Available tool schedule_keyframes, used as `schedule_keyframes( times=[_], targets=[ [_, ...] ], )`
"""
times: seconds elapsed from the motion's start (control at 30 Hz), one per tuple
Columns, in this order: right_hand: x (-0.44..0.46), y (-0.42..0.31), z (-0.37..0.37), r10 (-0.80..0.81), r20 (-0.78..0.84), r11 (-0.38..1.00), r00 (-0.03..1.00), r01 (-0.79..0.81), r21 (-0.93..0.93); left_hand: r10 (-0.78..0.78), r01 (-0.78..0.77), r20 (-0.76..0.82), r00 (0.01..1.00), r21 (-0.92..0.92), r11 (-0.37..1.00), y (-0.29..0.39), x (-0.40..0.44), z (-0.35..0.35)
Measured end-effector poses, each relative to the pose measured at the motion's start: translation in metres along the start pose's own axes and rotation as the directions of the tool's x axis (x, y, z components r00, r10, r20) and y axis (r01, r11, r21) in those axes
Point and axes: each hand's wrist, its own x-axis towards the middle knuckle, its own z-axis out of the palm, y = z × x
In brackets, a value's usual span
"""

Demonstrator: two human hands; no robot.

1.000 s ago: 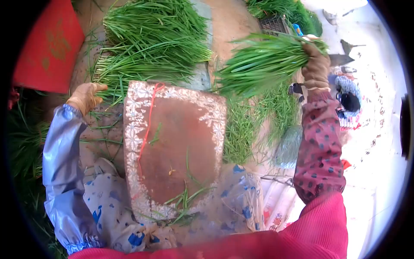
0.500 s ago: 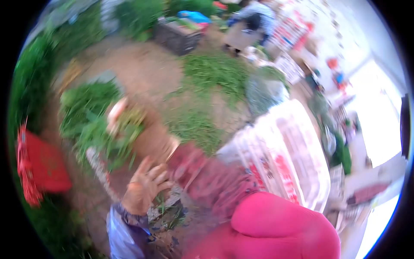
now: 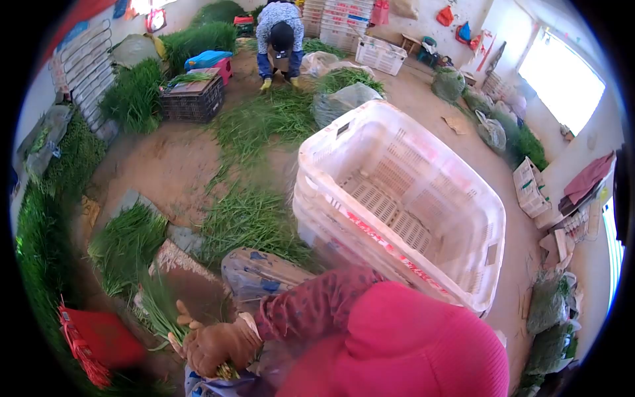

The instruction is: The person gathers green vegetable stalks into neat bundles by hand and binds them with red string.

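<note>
1. Bunch of long green stalks [image 3: 159, 309]: near side of the room, left of centre, clasped in the worker's brown-gloved right hand [image 3: 221, 345]. Fingers curled firmly round it. Pale ends [image 3: 228, 372] poke out on the near side of the fist; the leaves trail off to the far left.
2. Left hand [image 3: 187, 317]: mostly hidden behind the right, a few fingers apparently showing beside the leaves. From where I stand, cannot tell whether it grasps the stalks.
3. Right forearm: maroon spotted sleeve [image 3: 317, 301].
4. Just beyond the hands: brown board [image 3: 195, 291] with pale patterned border, leaves near its left edge.
5. Left of board, farther off: heap of greens [image 3: 129, 241] by a grey sheet [image 3: 134, 200]. Near left: red object [image 3: 109, 337] with stringy red fringe [image 3: 92, 370].
6. Right of board, farther off: loose greens [image 3: 251, 221] strewn on the floor. Right of these, stacked white crates [image 3: 370, 231].
7. Far side: co-worker [image 3: 281, 33] bent over, yellow gloves [image 3: 266, 85] down at another spread of greens [image 3: 268, 119]. To the left, dark crate [image 3: 198, 102] with stalks on top.
</note>
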Motion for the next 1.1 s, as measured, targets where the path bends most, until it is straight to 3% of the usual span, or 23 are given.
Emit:
schedule_keyframes(
  times=[0.1, 0.17, 0.2, 0.23, 0.27, 0.3, 0.33, 0.4, 0.47, 0.5, 0.57, 0.6, 0.63, 0.67, 0.7, 0.77, 0.83, 0.87, 0.93, 0.97, 1.0, 1.03, 1.1],
  targets=[
    [-0.010, 0.000, 0.000, 0.012, 0.143, 0.993, 0.990, 0.005, -0.115, 0.029, -0.029, 0.011, 1.000, -0.008, 1.000, 0.007, -0.008, -0.009],
    [-0.011, -0.015, -0.011, -0.173, 0.065, 0.764, 0.983, 0.175, -0.621, 0.045, -0.044, 0.025, 0.999, -0.028, 0.999, 0.010, -0.008, -0.016],
    [-0.015, -0.019, -0.027, -0.033, 0.122, 0.788, 0.992, 0.101, -0.608, 0.058, -0.056, 0.040, 0.998, -0.036, 0.998, 0.015, -0.009, -0.020],
    [-0.025, -0.013, -0.039, -0.034, 0.122, 0.793, 0.992, 0.101, -0.600, 0.079, -0.077, 0.050, 0.996, -0.041, 0.996, 0.023, -0.011, -0.028],
    [-0.040, -0.002, -0.053, 0.315, -0.004, 0.837, 0.949, -0.280, -0.470, 0.096, -0.092, 0.075, 0.993, -0.050, 0.994, 0.029, -0.012, -0.035],
    [-0.045, 0.002, -0.065, 0.639, -0.069, 0.720, 0.766, -0.628, -0.295, 0.108, -0.104, 0.085, 0.991, -0.053, 0.993, 0.033, -0.012, -0.039],
    [-0.047, 0.007, -0.069, 0.640, -0.077, 0.718, 0.765, -0.631, -0.294, 0.123, -0.118, 0.099, 0.987, -0.057, 0.991, 0.034, -0.010, -0.044],
    [-0.047, 0.014, -0.074, 0.727, -0.052, 0.686, 0.684, -0.728, 0.009, 0.129, -0.121, -0.082, 0.988, 0.092, 0.988, 0.025, -0.012, -0.018],
    [-0.025, 0.025, -0.069, 0.747, 0.045, 0.662, 0.664, -0.748, 0.045, 0.274, -0.136, -0.352, 0.895, 0.369, 0.920, 0.009, -0.014, 0.029],
    [-0.013, 0.031, -0.064, 0.757, 0.136, 0.636, 0.639, -0.768, 0.067, 0.265, -0.075, -0.260, 0.929, 0.567, 0.820, 0.019, -0.003, 0.024],
    [0.002, 0.043, -0.064, 0.704, -0.138, 0.710, 0.696, -0.696, 0.109, 0.243, -0.028, -0.126, 0.962, 0.837, 0.546, 0.035, 0.017, 0.016],
    [0.015, 0.049, -0.051, 0.591, -0.211, 0.741, 0.779, -0.420, 0.524, 0.300, 0.013, -0.114, 0.947, 0.948, 0.319, 0.035, 0.021, 0.011],
    [0.029, 0.036, -0.057, 0.783, -0.178, 0.619, 0.596, -0.720, 0.315, 0.343, -0.256, 0.260, 0.903, 0.965, -0.057, 0.040, 0.032, -0.014],
    [0.042, 0.023, -0.063, 0.920, -0.132, 0.382, 0.370, -0.920, 0.086, 0.250, -0.199, 0.237, 0.939, 0.965, -0.168, 0.052, 0.038, -0.008],
    [0.038, 0.052, -0.050, 0.784, -0.281, 0.595, 0.554, -0.798, 0.088, 0.240, -0.193, 0.226, 0.944, 0.970, -0.151, 0.056, 0.048, -0.007],
    [0.050, 0.086, -0.029, 0.694, -0.445, 0.719, 0.566, -0.581, 0.381, 0.280, -0.208, 0.177, 0.943, 0.974, 0.087, 0.062, 0.070, -0.009],
    [0.065, 0.110, -0.028, 0.501, -0.481, 0.791, 0.719, -0.156, 0.592, 0.309, -0.230, 0.161, 0.938, 0.952, 0.202, 0.075, 0.085, -0.010],
    [0.068, 0.116, -0.034, 0.556, -0.413, 0.750, 0.721, -0.221, 0.624, 0.318, -0.241, 0.171, 0.933, 0.951, 0.196, 0.081, 0.092, -0.008],
    [0.074, 0.122, -0.040, 0.608, -0.328, 0.732, 0.723, -0.350, 0.585, 0.294, -0.279, 0.278, 0.915, 0.960, -0.039, 0.097, 0.085, 0.022],
    [0.078, 0.130, -0.043, 0.606, -0.328, 0.762, 0.725, -0.411, 0.499, 0.279, -0.268, 0.238, 0.930, 0.961, 0.070, 0.097, 0.089, 0.018],
    [0.073, 0.134, -0.049, 0.700, -0.214, 0.668, 0.682, -0.517, 0.535, 0.265, -0.251, 0.199, 0.944, 0.951, 0.180, 0.097, 0.093, 0.012],
    [0.069, 0.144, -0.051, 0.702, -0.199, 0.659, 0.684, -0.518, 0.546, 0.250, -0.230, 0.159, 0.955, 0.930, 0.286, 0.097, 0.097, 0.008],
    [0.054, 0.167, -0.050, 0.734, -0.089, 0.679, 0.673, -0.729, 0.088, 0.349, -0.239, 0.041, 0.936, 0.802, 0.547, 0.087, 0.100, -0.008]
  ],
)
